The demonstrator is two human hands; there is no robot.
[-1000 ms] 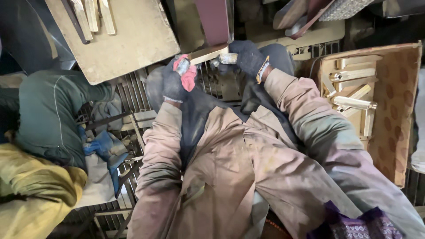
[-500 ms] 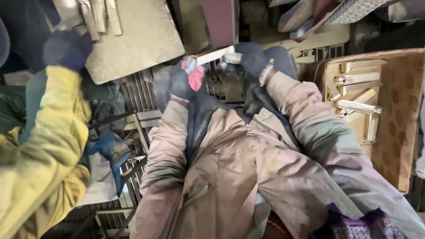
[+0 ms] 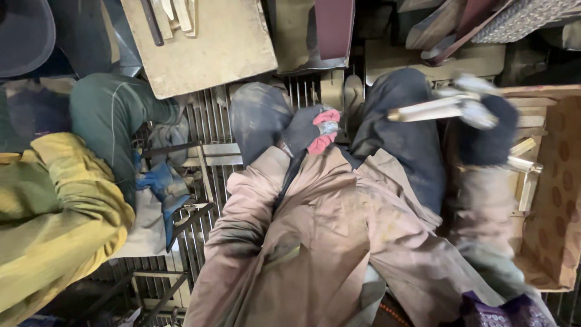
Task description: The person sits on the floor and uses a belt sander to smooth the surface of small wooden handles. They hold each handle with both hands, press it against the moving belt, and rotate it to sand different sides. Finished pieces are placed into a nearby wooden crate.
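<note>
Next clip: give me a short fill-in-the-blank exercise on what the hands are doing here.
1. The right hand, in a dark glove, holds a pale ____ stick.
2. The left hand wears a dark glove with ____ patches.
3. The cardboard box of sticks lies beside the ____ hand.
4. A second person's sleeve at the picture's left edge is ____.

Missing words: wooden; red; right; yellow
</note>
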